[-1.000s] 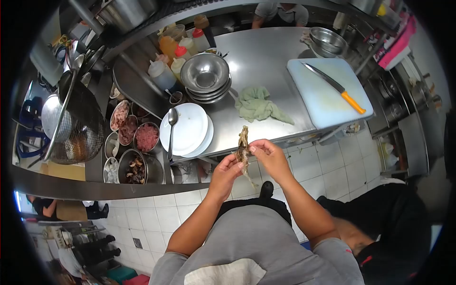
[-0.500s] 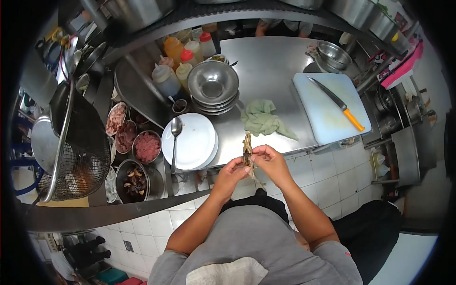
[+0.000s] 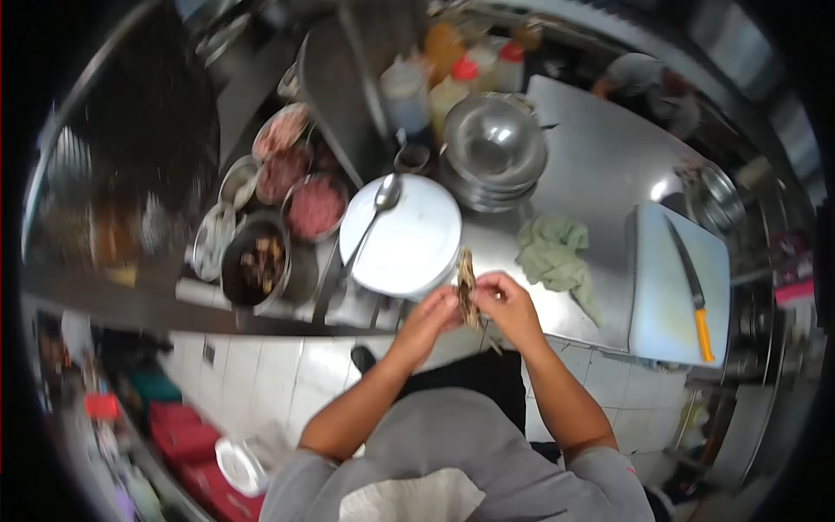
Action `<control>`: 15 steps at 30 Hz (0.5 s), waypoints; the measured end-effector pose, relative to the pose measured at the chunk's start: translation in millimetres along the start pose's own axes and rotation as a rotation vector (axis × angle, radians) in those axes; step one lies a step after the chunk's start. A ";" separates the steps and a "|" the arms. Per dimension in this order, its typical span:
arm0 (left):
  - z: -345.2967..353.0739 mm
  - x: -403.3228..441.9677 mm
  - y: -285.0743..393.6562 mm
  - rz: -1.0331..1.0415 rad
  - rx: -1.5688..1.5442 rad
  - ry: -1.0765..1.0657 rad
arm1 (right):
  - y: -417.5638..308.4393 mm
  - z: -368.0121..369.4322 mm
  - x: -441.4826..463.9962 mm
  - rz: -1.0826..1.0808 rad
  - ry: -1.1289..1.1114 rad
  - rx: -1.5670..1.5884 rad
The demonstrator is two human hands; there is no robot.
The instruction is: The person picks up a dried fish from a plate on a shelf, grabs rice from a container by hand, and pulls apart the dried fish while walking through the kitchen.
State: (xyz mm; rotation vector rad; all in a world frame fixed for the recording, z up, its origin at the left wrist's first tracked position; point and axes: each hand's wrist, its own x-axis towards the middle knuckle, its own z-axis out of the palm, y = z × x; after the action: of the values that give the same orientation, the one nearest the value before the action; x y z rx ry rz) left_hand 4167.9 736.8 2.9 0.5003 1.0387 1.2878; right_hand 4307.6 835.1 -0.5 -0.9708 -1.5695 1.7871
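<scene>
A narrow, brownish piece of food (image 3: 467,287), possibly a bony scrap, is held upright between my two hands just off the counter's front edge. The fingers of my left hand (image 3: 428,324) are closed on its left side, and my right hand (image 3: 507,306) pinches its right side. Close by to the upper left is a stack of white plates (image 3: 409,239) with a metal spoon (image 3: 374,222) lying across it. A crumpled green cloth (image 3: 555,259) rests on the steel counter, to the right of the piece. Motion blur softens the details.
Stacked metal bowls (image 3: 494,150) and squeeze bottles (image 3: 406,91) stand behind the plates. At left are containers of raw meat (image 3: 316,207) and a pot of dark pieces (image 3: 259,263). A cutting board (image 3: 665,304) with an orange-handled knife (image 3: 703,331) lies right. Another person (image 3: 639,74) is beyond the counter.
The view has turned left, so the counter and its items appear shifted right and tilted. Red and white items have come into view at lower left. Both hands still hold the brownish piece.
</scene>
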 end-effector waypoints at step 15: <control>-11.2 -137.7 -9.8 0.234 -0.296 0.463 | -43.3 105.5 -43.6 -0.510 -0.492 -0.439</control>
State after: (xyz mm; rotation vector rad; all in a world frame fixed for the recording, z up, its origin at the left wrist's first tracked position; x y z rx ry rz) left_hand 4172.0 602.6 36.9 0.0953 1.1618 1.7868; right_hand 4244.7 745.9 54.1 -0.2421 -2.3278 1.3983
